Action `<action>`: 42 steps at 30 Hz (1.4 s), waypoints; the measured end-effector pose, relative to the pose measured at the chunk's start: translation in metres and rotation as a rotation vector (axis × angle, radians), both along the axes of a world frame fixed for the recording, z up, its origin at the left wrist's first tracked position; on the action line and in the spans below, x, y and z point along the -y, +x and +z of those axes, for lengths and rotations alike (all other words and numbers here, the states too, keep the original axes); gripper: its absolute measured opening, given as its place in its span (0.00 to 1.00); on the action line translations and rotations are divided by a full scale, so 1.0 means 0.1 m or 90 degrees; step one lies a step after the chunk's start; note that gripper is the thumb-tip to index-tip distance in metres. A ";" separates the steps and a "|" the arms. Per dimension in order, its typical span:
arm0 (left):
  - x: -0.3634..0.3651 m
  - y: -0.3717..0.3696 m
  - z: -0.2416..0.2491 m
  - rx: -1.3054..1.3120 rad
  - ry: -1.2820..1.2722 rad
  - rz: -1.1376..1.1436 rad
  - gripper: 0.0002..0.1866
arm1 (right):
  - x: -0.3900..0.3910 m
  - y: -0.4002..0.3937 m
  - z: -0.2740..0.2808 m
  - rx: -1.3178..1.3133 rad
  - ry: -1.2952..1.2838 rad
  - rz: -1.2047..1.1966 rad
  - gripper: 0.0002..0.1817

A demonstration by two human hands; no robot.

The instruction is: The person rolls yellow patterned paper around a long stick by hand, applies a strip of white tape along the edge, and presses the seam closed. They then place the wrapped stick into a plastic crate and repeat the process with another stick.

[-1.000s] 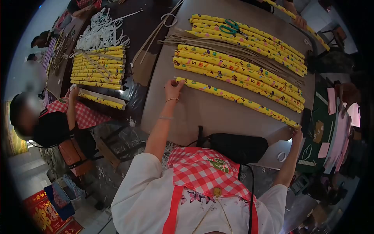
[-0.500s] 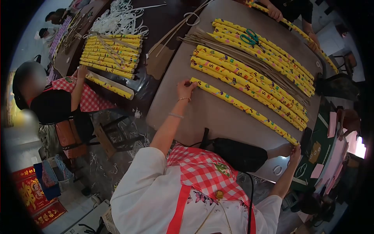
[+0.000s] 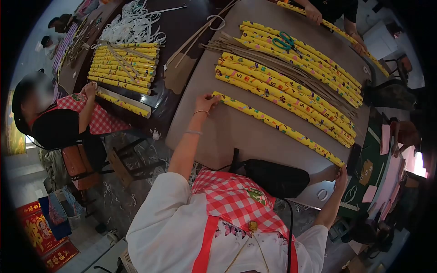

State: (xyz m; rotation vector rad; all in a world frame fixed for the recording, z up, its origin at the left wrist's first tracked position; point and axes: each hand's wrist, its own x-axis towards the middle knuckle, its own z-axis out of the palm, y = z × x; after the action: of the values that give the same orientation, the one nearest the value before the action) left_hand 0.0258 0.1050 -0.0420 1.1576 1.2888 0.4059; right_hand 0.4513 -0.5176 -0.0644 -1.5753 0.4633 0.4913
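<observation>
A long, thin yellow roll of patterned wrapping paper (image 3: 278,124) lies slanting across the near part of the brown table. My left hand (image 3: 207,103) pinches its upper left end between thumb and fingers. At the lower right end, near the table edge, my right hand (image 3: 341,177) closes on the same roll. Just beyond it, several matching yellow rolls (image 3: 284,96) lie side by side. Brown strips (image 3: 291,68) separate these from a farther group of yellow rolls (image 3: 325,61), where green-handled scissors (image 3: 283,41) rest on top.
A black bag (image 3: 275,178) sits at the near table edge. Across the table, a person's hands (image 3: 314,14) hold another yellow roll (image 3: 332,28). On the left, another person's hand (image 3: 89,89) touches an open-ended roll (image 3: 124,103) beside stacked rolls (image 3: 119,75) and white ribbon strips (image 3: 129,27).
The whole view has shifted slightly, so things appear a little farther left and up. Both my hands keep hold of the roll's ends.
</observation>
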 end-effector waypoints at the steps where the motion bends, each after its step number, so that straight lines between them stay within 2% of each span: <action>1: 0.02 0.02 0.05 -0.001 0.000 -0.002 0.19 | -0.01 -0.01 0.02 0.000 -0.003 0.009 0.16; 4: 0.06 0.04 0.12 -0.048 0.012 0.004 0.19 | -0.05 -0.02 0.03 0.000 -0.008 0.023 0.15; 7: 0.09 0.05 0.08 -0.004 0.034 0.024 0.18 | -0.03 -0.01 0.01 0.006 -0.011 0.029 0.15; 9: 0.10 0.06 0.06 0.008 0.063 0.046 0.12 | -0.02 -0.02 -0.01 0.011 -0.011 0.030 0.14; 13: 0.10 0.05 0.00 0.019 0.073 0.044 0.12 | -0.02 -0.02 0.03 0.010 -0.010 0.044 0.14; 18: 0.06 0.00 -0.13 0.070 0.057 0.045 0.13 | 0.02 0.00 -0.02 0.003 0.003 0.062 0.14; 22: 0.06 -0.03 -0.02 0.072 0.033 0.035 0.16 | 0.03 0.02 -0.05 0.008 -0.012 0.067 0.15; 27: -0.02 -0.07 -0.06 0.112 -0.055 0.072 0.20 | 0.06 0.05 -0.08 0.006 0.005 0.078 0.17; 31: -0.01 -0.10 -0.04 0.147 -0.076 0.086 0.21 | 0.01 0.05 -0.10 0.004 -0.029 0.040 0.18; 33: 0.04 -0.08 0.00 0.118 0.009 0.022 0.19 | 0.00 0.07 -0.10 -0.002 -0.054 0.012 0.18; 36: -0.02 -0.15 -0.10 0.051 0.053 -0.046 0.19 | -0.16 0.04 0.02 0.032 -0.089 -0.040 0.19; 38: -0.09 -0.13 0.16 0.062 0.068 -0.040 0.16 | -0.33 -0.02 0.21 0.110 -0.127 -0.011 0.19; 39: -0.12 -0.12 0.32 0.070 0.083 -0.028 0.14 | -0.39 0.03 0.27 0.121 -0.041 -0.009 0.18; 42: -0.49 0.08 0.54 0.089 0.149 -0.031 0.14 | -0.63 0.28 0.44 0.134 -0.024 0.006 0.17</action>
State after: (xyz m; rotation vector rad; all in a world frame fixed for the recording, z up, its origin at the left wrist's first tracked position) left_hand 0.0337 0.1540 0.0120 1.3303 1.1105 0.6030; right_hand 0.4796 -0.4551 -0.0204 -1.6449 0.3064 0.3208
